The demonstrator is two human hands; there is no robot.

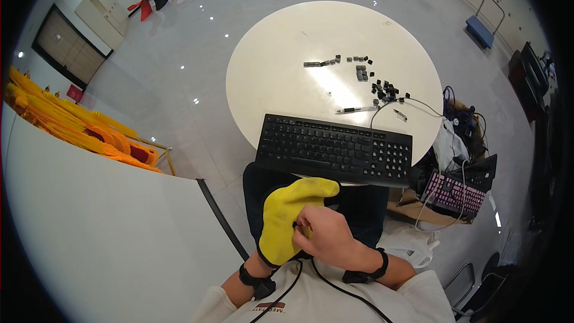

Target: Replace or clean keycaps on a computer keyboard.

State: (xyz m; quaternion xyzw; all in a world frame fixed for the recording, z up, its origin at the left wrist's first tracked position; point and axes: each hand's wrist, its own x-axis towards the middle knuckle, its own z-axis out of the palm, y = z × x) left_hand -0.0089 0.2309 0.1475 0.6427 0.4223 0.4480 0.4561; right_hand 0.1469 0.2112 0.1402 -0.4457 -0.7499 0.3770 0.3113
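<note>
My left hand [287, 215] wears a yellow glove and lies palm-side up over my lap, its fingers stretched out toward the right. My bare right hand [326, 234] is closed in a pinch against the glove's palm. A small black keycap [295, 225] shows at its fingertips, mostly covered by them. Just beyond both hands, a black keyboard [332, 146] rests along the near table edge, partly overhanging my knees. At its right end, the number-pad area looks different from the other keys, with pale marks.
On the round white table [269, 48] lie loose dark keycaps [385, 91], a row of grey keycaps [320, 63], a pen [356, 109] and a cable. A pink-keyed keyboard [454, 194] sits on a box at the right. A white panel [119, 221] fills the left side.
</note>
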